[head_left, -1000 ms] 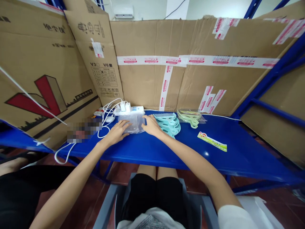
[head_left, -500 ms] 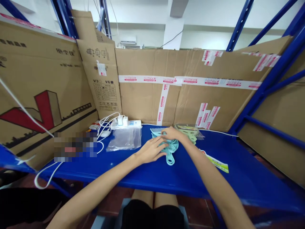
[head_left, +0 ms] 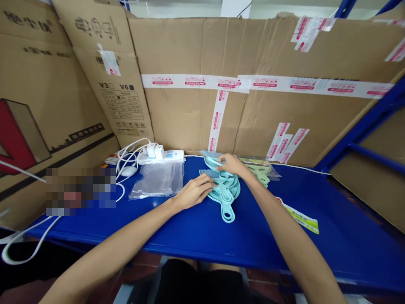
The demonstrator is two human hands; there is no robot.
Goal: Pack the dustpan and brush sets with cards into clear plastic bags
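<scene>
Head view: blue shelf (head_left: 196, 236) walled by taped cardboard (head_left: 253, 55) sheets.

cardboard wall (head_left: 284, 55) behind (close), bare shelf (head_left: 196, 232) front

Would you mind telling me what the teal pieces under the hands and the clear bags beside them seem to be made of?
The teal pieces look like moulded plastic, matte: uniform colour, cut-out holes, looped handles; soft or rigid I cannot tell. The clear bags look like thin glossy plastic film, wrinkled, with the blue table showing through. The left hand rests against the stack; the right hand lifts its top piece.
</scene>
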